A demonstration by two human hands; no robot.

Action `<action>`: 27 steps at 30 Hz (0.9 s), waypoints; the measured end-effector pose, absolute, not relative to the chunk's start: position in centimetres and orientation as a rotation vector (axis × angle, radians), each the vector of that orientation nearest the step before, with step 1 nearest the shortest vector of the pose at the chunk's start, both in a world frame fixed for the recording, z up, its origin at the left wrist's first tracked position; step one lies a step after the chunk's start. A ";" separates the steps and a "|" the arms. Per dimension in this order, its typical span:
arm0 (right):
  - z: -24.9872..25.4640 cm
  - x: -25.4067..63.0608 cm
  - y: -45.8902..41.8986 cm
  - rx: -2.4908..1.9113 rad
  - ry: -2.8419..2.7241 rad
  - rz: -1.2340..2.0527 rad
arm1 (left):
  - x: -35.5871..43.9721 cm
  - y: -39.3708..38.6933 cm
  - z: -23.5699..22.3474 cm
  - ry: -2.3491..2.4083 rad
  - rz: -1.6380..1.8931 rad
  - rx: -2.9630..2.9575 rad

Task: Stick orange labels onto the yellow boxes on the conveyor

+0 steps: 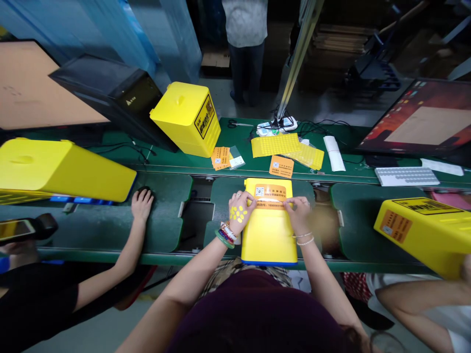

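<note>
A yellow plastic box (269,238) with a blue lower edge lies in front of me. Across its upper part is an orange label (274,191) with a QR code and black print; a bright streak crosses it. My left hand (239,213) pinches the label's left edge between thumb and fingers. Several small yellow oval stickers (235,214) cover the back of that hand, and bracelets ring the wrist. At the label's right edge my right hand (300,215) is closed in a similar pinch. Whether the label is fully stuck down, I cannot tell.
Behind the box lie a loose orange label (281,166), yellow sticker sheets (275,145) and scissors (235,123). Another yellow box (184,120) stands back left. A co-worker's hand (142,203) rests on a mouse at left; at right a co-worker holds a labelled yellow box (423,230).
</note>
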State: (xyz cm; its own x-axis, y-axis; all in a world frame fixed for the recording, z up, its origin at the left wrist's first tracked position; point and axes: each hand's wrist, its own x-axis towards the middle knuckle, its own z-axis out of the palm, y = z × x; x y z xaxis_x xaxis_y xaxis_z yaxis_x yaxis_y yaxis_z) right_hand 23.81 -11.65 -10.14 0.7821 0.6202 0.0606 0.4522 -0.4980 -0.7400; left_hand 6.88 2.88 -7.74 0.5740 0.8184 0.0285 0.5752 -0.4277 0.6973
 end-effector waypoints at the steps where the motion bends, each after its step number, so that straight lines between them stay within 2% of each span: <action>1: -10.2 23.9 -11.8 -2.222 -0.796 0.258 | 6.8 3.0 -7.7 1.126 0.460 2.202; 5: -11.2 24.2 -12.8 -2.227 -0.645 0.391 | 6.1 3.1 -7.9 1.177 0.426 1.968; 10: -12.6 23.3 -15.2 -1.992 -0.535 0.669 | 4.0 1.7 -7.8 0.898 0.331 1.332; 14: -11.7 22.3 -15.7 -2.159 -0.653 0.417 | 2.9 0.4 -7.1 0.782 0.311 1.089; 17: -9.8 20.4 -13.0 -2.209 -0.952 0.225 | 2.7 0.1 -7.1 0.771 0.290 1.016; 22: -7.5 16.6 -6.2 -2.027 -1.534 0.416 | 3.2 0.3 -8.0 0.912 0.372 1.084; 24: -7.9 17.4 -5.9 -2.053 -1.510 0.413 | 3.8 0.4 -8.2 0.942 0.385 1.083; 27: -10.2 21.4 -9.2 -2.213 -1.095 0.392 | 5.1 0.5 -8.2 0.909 0.356 1.006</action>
